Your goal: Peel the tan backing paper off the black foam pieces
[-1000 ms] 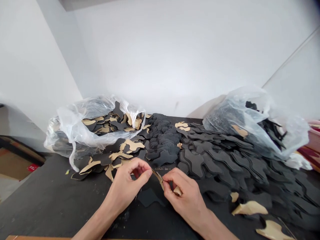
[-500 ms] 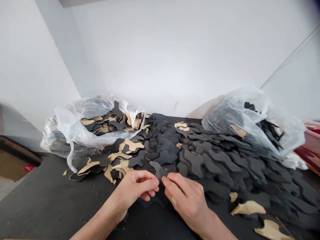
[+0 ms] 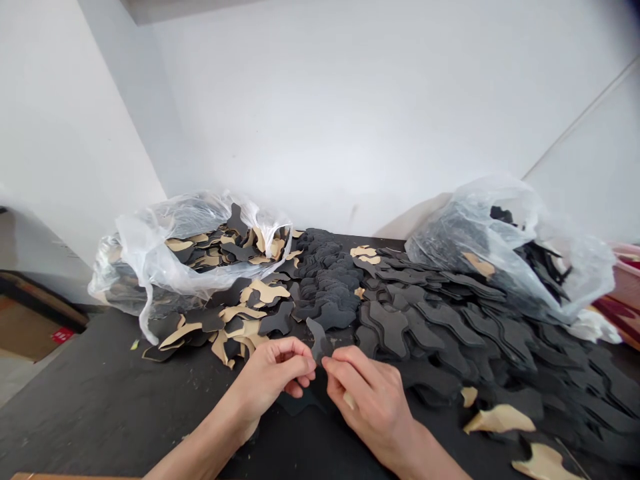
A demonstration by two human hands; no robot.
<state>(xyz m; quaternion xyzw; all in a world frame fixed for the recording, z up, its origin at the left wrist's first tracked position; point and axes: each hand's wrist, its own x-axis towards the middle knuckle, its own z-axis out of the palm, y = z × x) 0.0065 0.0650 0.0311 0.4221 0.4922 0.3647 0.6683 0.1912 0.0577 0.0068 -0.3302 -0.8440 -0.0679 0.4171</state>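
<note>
- The dark piece (image 3: 317, 335) now stands upright between the fingertips, its grey-black face in view; a second ago it shows only as a thin, tan-edged strip. Since half a second ago little differs.
- That suggests the piece is turned over and worked at its near edge; whether any tan backing remains is hidden.
- The left hand (image 3: 277, 373) has thumb and forefinger pinched together on the piece's near-left edge, the other fingers curled.
- The right hand (image 3: 367, 387) is curled closed with a pale tan scrap (image 3: 349, 400) showing among its fingers; its fingertips meet the piece's near-right side, but I cannot tell how firmly they grip it.
- Just beyond, overlapping dark pieces form a row (image 3: 327, 287) running to the far side.
- Left of it lie loose tan-and-dark pieces (image 3: 265, 291), near an open plastic bag (image 3: 135, 250).
- On the right spread layered dark pieces (image 3: 435, 327), crowding the right hand; tan sheets (image 3: 503, 419) lie at the near right, and a second bag (image 3: 445, 233) stands at the far right.
</note>
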